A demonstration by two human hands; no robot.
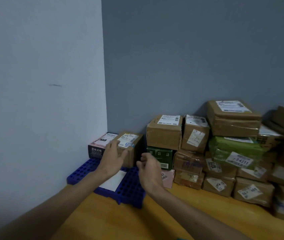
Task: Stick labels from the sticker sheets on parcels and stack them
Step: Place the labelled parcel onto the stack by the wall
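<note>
two parcels (127,146) on pallet (130,187) in corner, stacked parcels (224,149) right

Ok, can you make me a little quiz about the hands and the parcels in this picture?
1. True or false: the right hand holds a box.
2. The parcel labelled 3-4311 is wrapped in: A red, B green, C blue.
3. What lies on the blue pallet, under the wrist of the left hand?

Key: 1 false. 2 B. 3 a white sheet.
</note>
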